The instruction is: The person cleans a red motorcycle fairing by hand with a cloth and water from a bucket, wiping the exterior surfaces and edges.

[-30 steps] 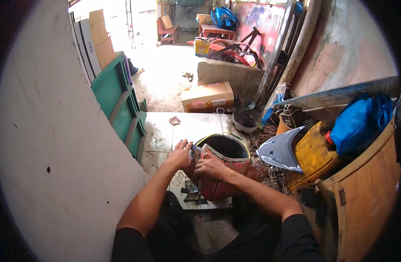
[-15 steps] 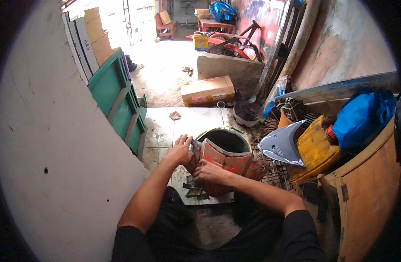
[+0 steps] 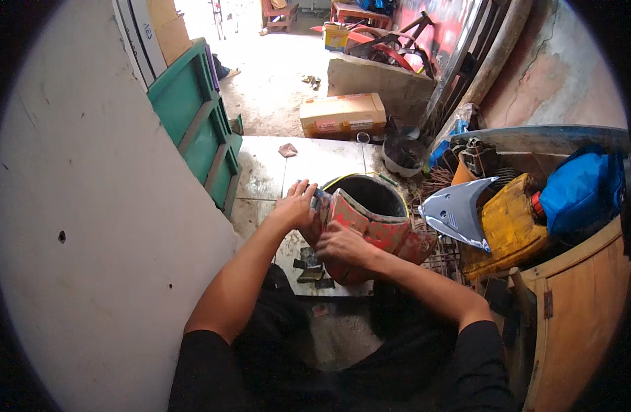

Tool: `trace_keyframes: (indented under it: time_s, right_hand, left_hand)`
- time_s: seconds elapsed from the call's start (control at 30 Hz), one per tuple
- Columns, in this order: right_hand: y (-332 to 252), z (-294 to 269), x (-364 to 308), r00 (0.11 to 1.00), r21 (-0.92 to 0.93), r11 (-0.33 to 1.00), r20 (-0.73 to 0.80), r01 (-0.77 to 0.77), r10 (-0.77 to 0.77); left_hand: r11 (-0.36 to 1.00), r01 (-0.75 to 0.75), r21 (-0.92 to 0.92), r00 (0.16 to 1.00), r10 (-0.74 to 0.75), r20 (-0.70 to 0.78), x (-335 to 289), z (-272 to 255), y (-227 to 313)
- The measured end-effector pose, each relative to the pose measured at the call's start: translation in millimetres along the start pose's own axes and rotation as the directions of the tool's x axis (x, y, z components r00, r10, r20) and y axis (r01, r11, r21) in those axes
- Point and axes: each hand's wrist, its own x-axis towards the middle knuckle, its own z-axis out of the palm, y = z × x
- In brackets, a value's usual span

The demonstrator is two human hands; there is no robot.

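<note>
Right hand (image 3: 344, 245) has slid down the red panel (image 3: 387, 237), so it's further below the top edge, nearer the tiled step's (image 3: 260, 172) front edge. View's tipped down too.

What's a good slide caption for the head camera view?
Left hand and right hand on a scuffed red part in front of a dark bucket.

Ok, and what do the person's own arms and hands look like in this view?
Plain black sleeves end near the elbows; the forearms are bare. The left hand and right hand wear no gloves. No watch or bracelet shows.
</note>
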Motion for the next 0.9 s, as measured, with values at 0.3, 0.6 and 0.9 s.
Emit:
trace_keyframes:
  time_s: [0.3,0.6,0.9]
  right_hand:
    - [-3.0,7.2,-8.7,0.992,-0.103,0.994,-0.115,0.042,-0.054]
    - [-15.0,18.7,-9.6,0.997,-0.144,0.986,-0.004,0.080,-0.081]
    - [-12.1,7.2,-10.9,0.998,-0.065,0.998,-0.050,0.025,-0.028]
  left_hand:
    - [0.999,0.033,-0.012,0.999,-0.032,0.034,1.6,-2.5,8.0]
    - [0.999,0.032,-0.013,0.999,-0.032,0.032,2.9,-2.7,6.4]
    - [1.000,0.000,-0.018,1.000,0.000,-0.005,3.0,0.3,3.8]
